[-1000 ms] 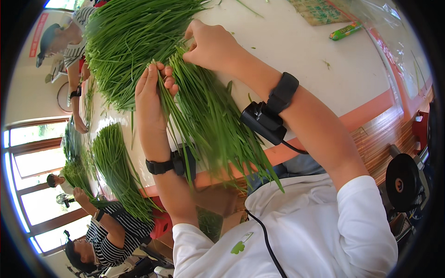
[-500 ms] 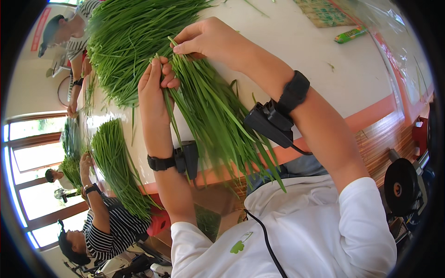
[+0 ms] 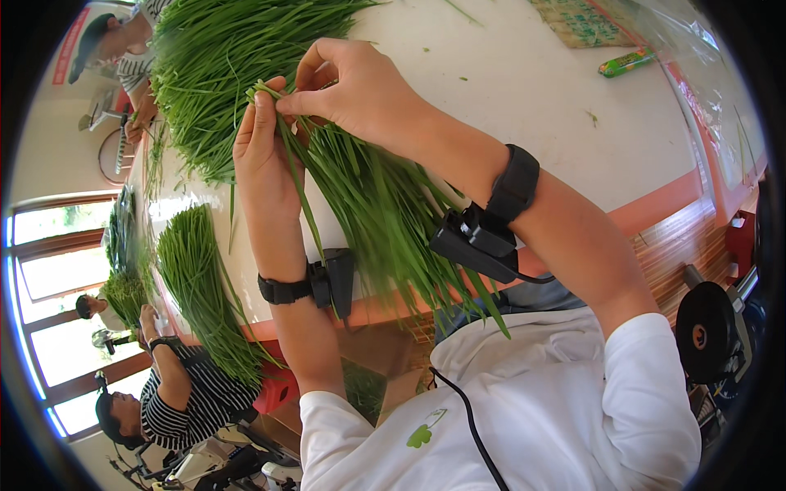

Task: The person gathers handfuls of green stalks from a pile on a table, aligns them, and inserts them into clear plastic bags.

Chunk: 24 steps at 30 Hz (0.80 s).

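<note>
My left hand point(image 3: 268, 147) is raised over the table's near side, pinching the pale stem ends of a few garlic chives point(image 3: 296, 176) between thumb and fingers. Against those ends, my right hand point(image 3: 348, 92) has its thumb and bent fingers closed on the chives; its exact grip is partly hidden. Below it, a loose bunch of garlic chives point(image 3: 385, 204) fans down over the table edge towards my lap. A large heap of garlic chives point(image 3: 237, 65) lies just beyond both hands. Black straps with small boxes sit on both forearms.
A smaller chive pile point(image 3: 196, 262) overhangs the table edge at left. On the white tabletop point(image 3: 524, 123) lie scraps, a green packet point(image 3: 627, 62) and a printed sheet point(image 3: 577, 23). Clear plastic film point(image 3: 696, 57) covers the right side. Co-workers in striped shirts point(image 3: 201, 376) stand at left.
My right hand has moved left and slightly down, from the bunch's top to the stem ends at my left fingertips. My left hand has shifted slightly left and up.
</note>
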Each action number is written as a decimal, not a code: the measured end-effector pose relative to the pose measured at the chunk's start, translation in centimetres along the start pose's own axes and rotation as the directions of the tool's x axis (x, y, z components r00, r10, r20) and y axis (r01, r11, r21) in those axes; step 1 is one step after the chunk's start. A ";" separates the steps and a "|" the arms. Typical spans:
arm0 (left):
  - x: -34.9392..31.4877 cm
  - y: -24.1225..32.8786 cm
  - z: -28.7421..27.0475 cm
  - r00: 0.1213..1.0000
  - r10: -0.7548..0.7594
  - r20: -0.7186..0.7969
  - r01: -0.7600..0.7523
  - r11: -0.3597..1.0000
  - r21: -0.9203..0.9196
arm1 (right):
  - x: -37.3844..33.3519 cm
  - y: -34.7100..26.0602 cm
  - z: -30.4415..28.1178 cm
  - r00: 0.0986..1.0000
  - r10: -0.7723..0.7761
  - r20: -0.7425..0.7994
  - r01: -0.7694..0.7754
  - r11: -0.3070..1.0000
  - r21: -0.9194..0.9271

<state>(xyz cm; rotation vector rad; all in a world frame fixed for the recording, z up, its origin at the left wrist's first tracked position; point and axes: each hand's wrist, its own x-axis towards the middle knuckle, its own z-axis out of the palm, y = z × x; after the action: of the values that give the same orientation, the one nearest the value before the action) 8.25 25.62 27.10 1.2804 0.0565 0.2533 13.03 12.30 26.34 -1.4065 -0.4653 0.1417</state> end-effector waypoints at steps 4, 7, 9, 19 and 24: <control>0.1 0.0 0.4 0.997 0.073 0.020 -0.072 0.997 -0.028 | -0.1 -0.4 -0.1 0.997 0.019 0.079 -0.017 1.000 -0.026; 0.2 0.7 1.0 0.989 0.148 -0.028 -0.150 0.983 -0.104 | 0.2 0.0 -0.1 0.955 0.028 0.294 -0.012 0.998 -0.055; 0.1 1.3 -0.6 0.983 0.186 -0.003 -0.182 0.959 -0.218 | -0.3 -0.5 0.3 0.914 0.105 0.392 -0.142 0.988 0.068; -0.5 4.8 -6.2 0.971 0.229 0.060 0.023 0.163 -0.986 | -0.2 -2.2 -2.7 0.758 0.286 0.586 -0.236 0.958 -0.161; -1.3 6.5 -7.3 0.880 0.384 0.280 0.214 0.206 -0.955 | 0.6 -1.7 -2.8 0.785 0.309 0.537 -0.366 0.931 -0.001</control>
<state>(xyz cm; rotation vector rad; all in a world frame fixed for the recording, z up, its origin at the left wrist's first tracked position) 4.67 33.86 31.06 -0.0579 -0.5636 0.0149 14.36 9.69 27.83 -1.3280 -0.6437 0.8592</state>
